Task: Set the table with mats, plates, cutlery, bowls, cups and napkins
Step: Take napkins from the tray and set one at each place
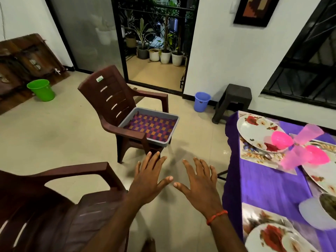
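On chair (112, 99), tray (161, 142) holds perhaps a mat (151, 126); left hand (149, 180), right hand (200, 184) splayed, empty

Glossy brown plastic chair (116, 104) holds a matt grey plastic tray (173, 124); purple cloth (269, 182) covers the table, with glazed floral plates (254, 131) and translucent pink plastic cups (309, 133).

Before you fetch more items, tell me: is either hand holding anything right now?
No, the left hand and right hand are both spread open above the floor, holding nothing.
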